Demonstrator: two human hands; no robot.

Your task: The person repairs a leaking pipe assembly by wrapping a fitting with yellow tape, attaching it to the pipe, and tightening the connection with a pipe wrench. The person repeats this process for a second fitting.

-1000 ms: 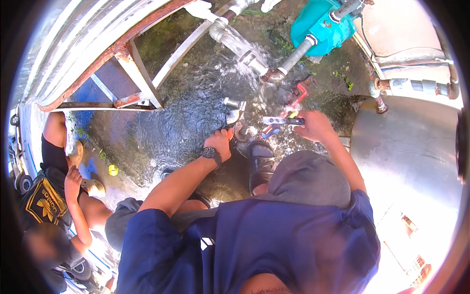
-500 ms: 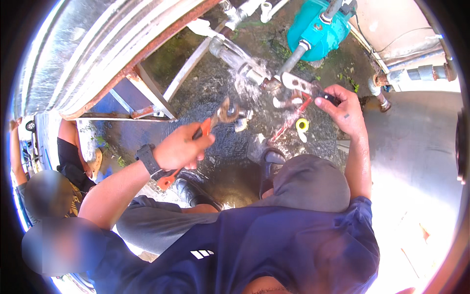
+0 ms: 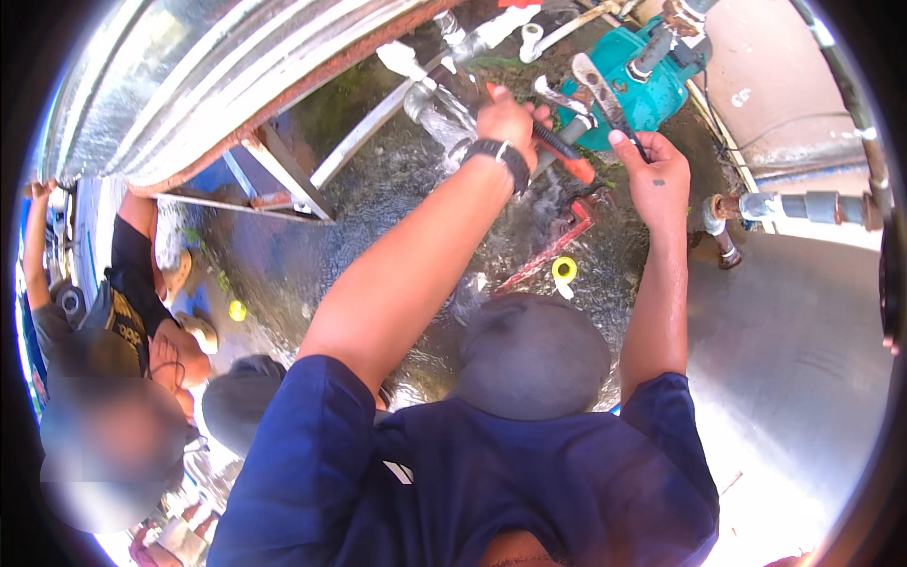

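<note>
My left hand (image 3: 507, 123) is wrapped round a wrench with a black and orange handle (image 3: 565, 154), over the metal pipe in front of the teal pump (image 3: 619, 94). The wrench's jaws are hidden behind the hand. My right hand (image 3: 656, 175) grips the dark handle of a flat, slotted metal hand tool (image 3: 597, 83), its head raised beside the pump. Water spurts around the grey pipe (image 3: 436, 128) just left of my left hand. Below the hands, a red angled tool (image 3: 562, 244) lies on the wet ground near a yellow tape roll (image 3: 564, 270) with a white tail.
A corrugated metal sheet (image 3: 255, 76) on a rusty frame (image 3: 283, 180) stands at the left. A large metal tank (image 3: 784, 331) and jointed pipes (image 3: 794, 208) flank the right side. Another person (image 3: 123, 293) is at the far left. White pipe fittings (image 3: 491, 33) lie at the top.
My left hand has moved up and right with its wrench, from near my legs to the pipe by the pump. My right hand has shifted slightly left, and its tool now points upward.
</note>
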